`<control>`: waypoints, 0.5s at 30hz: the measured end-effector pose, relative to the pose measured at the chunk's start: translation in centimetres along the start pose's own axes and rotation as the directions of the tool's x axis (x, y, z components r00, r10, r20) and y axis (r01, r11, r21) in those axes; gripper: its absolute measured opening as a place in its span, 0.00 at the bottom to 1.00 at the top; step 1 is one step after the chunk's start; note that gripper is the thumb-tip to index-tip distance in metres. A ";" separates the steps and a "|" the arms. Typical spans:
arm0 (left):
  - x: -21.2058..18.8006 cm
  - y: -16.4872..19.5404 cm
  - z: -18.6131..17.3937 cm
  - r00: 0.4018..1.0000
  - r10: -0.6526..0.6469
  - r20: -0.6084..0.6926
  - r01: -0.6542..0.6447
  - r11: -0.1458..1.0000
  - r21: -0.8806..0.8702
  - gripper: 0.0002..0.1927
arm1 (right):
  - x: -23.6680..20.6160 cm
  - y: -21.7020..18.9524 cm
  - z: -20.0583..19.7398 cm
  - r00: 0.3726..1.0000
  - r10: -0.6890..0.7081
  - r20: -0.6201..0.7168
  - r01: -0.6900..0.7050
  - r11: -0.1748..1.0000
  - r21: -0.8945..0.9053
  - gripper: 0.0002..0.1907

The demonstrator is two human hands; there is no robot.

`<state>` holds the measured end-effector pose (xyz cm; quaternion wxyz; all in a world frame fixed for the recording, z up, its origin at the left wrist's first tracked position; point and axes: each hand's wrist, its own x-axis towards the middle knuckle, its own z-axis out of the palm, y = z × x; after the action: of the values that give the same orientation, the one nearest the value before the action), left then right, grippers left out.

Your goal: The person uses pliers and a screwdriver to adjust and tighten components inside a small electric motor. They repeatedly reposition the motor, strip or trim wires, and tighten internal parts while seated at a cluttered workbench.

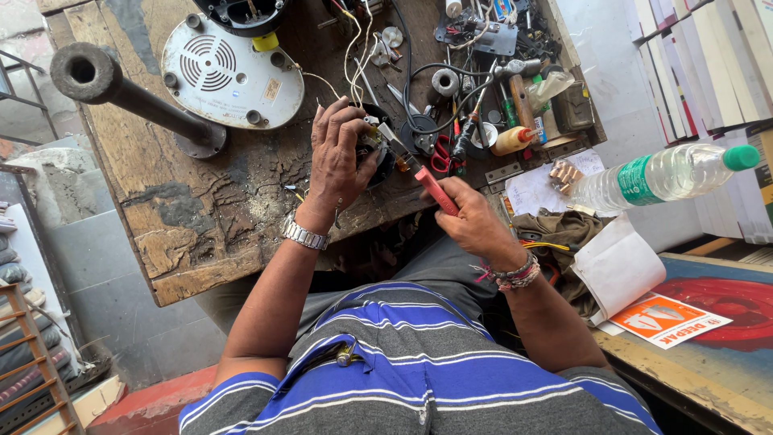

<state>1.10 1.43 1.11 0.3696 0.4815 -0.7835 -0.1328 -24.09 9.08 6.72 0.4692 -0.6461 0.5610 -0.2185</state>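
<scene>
Gripping a small dark round component [377, 153] against the worn wooden table [201, 217], the left hand [338, 157] is curled over its near-left side, fingers wrapped around the rim so that much of the part is hidden; it looks like a small motor or coil housing, but the exact kind cannot be told. The right hand [475, 221] is closed around the red handles of a pair of pliers [419, 169]. The tool's long axis runs on a diagonal, from the handles low and to the right, up and to the left, to the metal tip, which meets the top right edge of the dark component just beside the left fingertips. Whether the pliers' tip is clamped on a wire or only touching the part is too small to tell. The component therefore lies directly under the left hand and up-left of the right hand, at the far end of the tool; the left hand is the nearer of the two. Thin pale wires [350, 56] lead away from the component toward the far side of the table. Farther left sits a round white perforated cover [229, 72], and left of that a dark metal pipe on a flanged base [129, 97]. To the right of the component lies a clutter of screwdrivers and small tools [483, 113]. A clear plastic bottle with a green cap [668, 173] lies on its side well to the right.
</scene>
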 end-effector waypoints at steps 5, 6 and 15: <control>-0.1 0.0 -0.1 1.000 0.011 -0.009 -0.011 1.000 -0.005 0.24 | -0.5 -1.2 -1.6 0.987 -0.154 -0.050 0.112 0.872 -0.476 0.34; 0.0 0.0 0.0 1.000 0.019 -0.017 -0.019 1.000 -0.002 0.25 | -0.5 -1.5 -1.9 0.974 -0.217 -0.063 0.154 0.843 -0.515 0.36; 0.0 -0.1 0.0 1.000 0.007 0.008 -0.007 1.000 0.002 0.25 | -0.1 -3.0 -1.7 0.960 -0.263 -0.091 0.102 0.636 -0.765 0.37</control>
<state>1.18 1.42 1.07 0.3668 0.4784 -0.7868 -0.1326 -23.90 8.38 10.12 0.0772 -0.8111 0.5751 -0.0744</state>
